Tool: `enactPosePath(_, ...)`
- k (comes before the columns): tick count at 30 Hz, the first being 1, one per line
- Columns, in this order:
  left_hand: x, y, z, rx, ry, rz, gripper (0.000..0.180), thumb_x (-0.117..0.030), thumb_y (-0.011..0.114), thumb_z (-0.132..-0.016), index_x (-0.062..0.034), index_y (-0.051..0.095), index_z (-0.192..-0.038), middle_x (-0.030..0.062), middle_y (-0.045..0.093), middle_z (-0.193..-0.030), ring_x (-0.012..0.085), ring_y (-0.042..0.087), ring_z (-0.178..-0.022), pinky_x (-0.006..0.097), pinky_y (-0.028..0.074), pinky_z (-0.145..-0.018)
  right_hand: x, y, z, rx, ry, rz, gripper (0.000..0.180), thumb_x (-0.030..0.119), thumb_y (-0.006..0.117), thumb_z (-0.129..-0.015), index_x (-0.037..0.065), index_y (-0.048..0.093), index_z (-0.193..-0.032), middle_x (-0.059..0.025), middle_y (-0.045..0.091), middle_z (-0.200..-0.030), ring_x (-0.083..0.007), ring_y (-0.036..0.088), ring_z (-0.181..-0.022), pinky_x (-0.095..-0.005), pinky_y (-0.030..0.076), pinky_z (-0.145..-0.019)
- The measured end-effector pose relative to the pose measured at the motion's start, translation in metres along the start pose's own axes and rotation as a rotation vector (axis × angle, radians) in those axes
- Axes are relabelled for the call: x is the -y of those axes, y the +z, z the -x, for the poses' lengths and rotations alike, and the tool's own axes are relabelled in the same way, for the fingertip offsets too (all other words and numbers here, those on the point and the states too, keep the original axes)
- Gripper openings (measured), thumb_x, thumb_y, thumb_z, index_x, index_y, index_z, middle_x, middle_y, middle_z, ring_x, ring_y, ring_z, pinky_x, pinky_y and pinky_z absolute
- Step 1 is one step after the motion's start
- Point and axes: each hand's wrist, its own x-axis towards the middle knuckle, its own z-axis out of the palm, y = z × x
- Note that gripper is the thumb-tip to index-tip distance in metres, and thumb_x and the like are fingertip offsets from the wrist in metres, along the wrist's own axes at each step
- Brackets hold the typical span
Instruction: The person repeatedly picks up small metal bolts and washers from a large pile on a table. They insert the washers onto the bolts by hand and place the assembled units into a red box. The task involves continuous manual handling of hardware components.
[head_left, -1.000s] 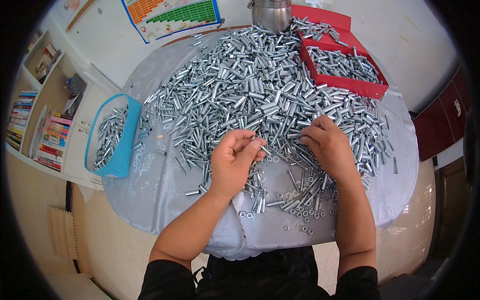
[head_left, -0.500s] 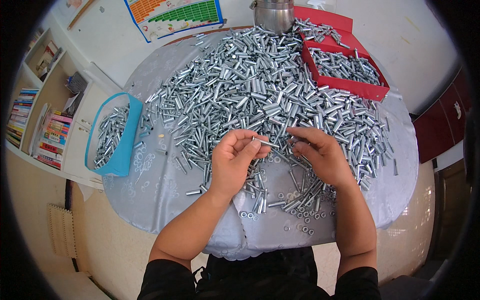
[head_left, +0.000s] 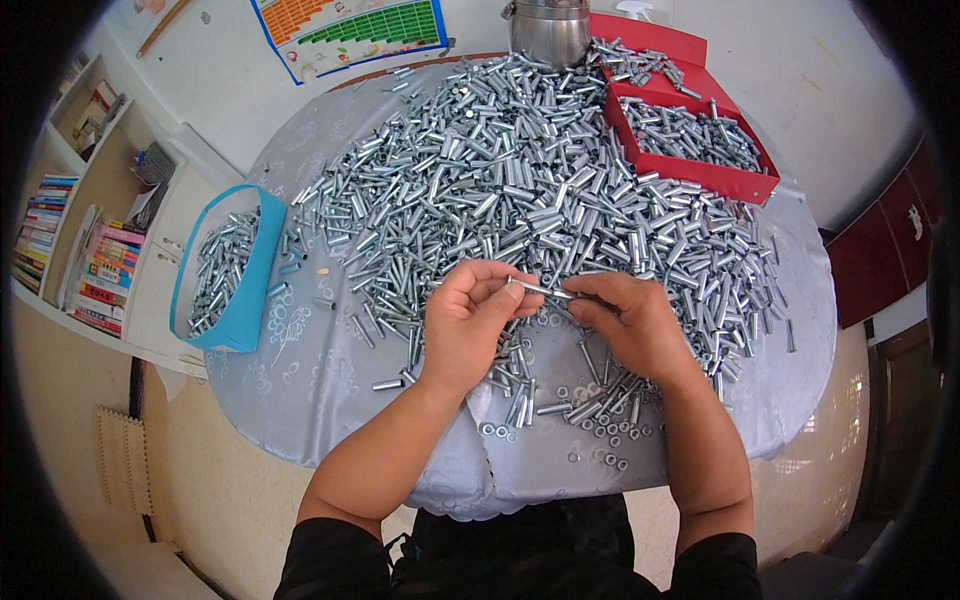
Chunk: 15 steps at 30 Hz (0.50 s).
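Between thumb and fingers of my left hand [head_left: 465, 325] is a thin silver bolt [head_left: 540, 290], lying nearly level and pointing right. My right hand [head_left: 635, 320] closes thumb and forefinger at the bolt's far end; whether a small part is also pinched there is hidden. Both hands are held over the near edge of a large heap of metal sleeves and bolts [head_left: 500, 180]. Below my right hand lie loose nuts and washers [head_left: 612, 430] beside more bolts and sleeves.
A blue box [head_left: 262, 275] of metal parts stands at the left of the round, cloth-covered table [head_left: 330, 400]. At the back right is a red box [head_left: 700, 182] filled with more of them, near a steel pot [head_left: 550, 35]. A bookshelf [head_left: 110, 215] lines the left wall.
My right hand has moved left, and its fingers have closed at the free end of the bolt. My left hand stays almost in place, holding the bolt.
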Motion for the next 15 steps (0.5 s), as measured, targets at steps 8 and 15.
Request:
enactPosePath(8,-0.003,0.002,0.005,-0.003,-0.073,-0.14,0.019,-0.001,0.062,-0.091,0.0051,0.064,-0.11,0.0135,0.07,-0.097,0.0186,0.07,-0.084,0.029,0.059,-0.077,0.002,-0.001,0.002,-0.095,0.201,-0.197,0.018,0.009,0.074,-0.082,0.002,0.071,-0.098,-0.0075,0.069,-0.081,-0.0128,0.063,-0.07,-0.0257,0.049,-0.063)
enactPosePath(15,-0.001,0.001,0.005,0.019,-0.062,-0.139,0.019,0.0,0.061,-0.091,0.0045,0.065,-0.11,0.0139,0.071,-0.095,0.0191,0.071,-0.084,0.029,0.059,-0.076,-0.005,0.0,0.0,-0.067,0.042,-0.228,0.016,0.002,0.068,-0.086,0.001,0.07,-0.102,-0.0026,0.061,-0.08,-0.0093,0.055,-0.07,-0.0236,0.044,-0.062)
